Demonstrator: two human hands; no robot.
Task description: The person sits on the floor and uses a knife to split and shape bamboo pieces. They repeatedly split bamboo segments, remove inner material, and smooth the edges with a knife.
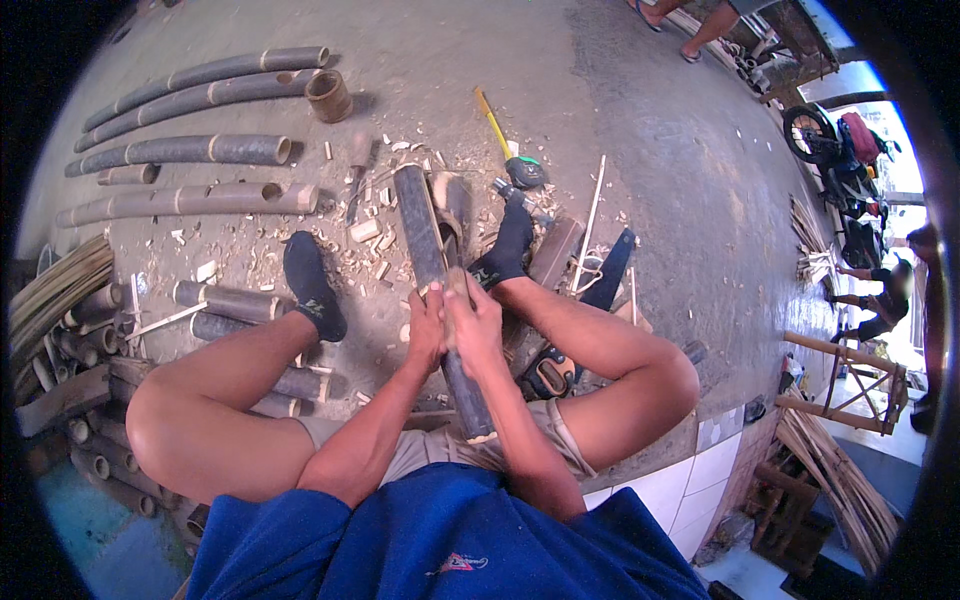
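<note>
Blue shirt (440,545) nearest camera, below the lower end of the dark bamboo tube (420,225) (landmark). Tube lies lengthwise between the wearer's bent legs, tilted, its far end above the wood chips (372,235). Left grip (427,322): fingers curled round the tube near its middle. Right grip (476,325): closed on the tube just beside the left one; a brownish piece shows at the thumb, kind unclear, so cannot tell whether it is held too.

Relative to tube: two dark socks (312,285), one on each side, the right one nearer. Tape measure (526,171), yellow blade out, to the right of the far end. Saw (610,272) to the right, its handle near the tube's lower half, the right shin crossing over it. Wooden-handled tool (360,150) left of the far end. Short bamboo cup (329,97) farther off, same side, beside long bamboo poles (190,150). Motorbike (845,165) well apart, far right; another person (880,300) nearer than it, same side.
</note>
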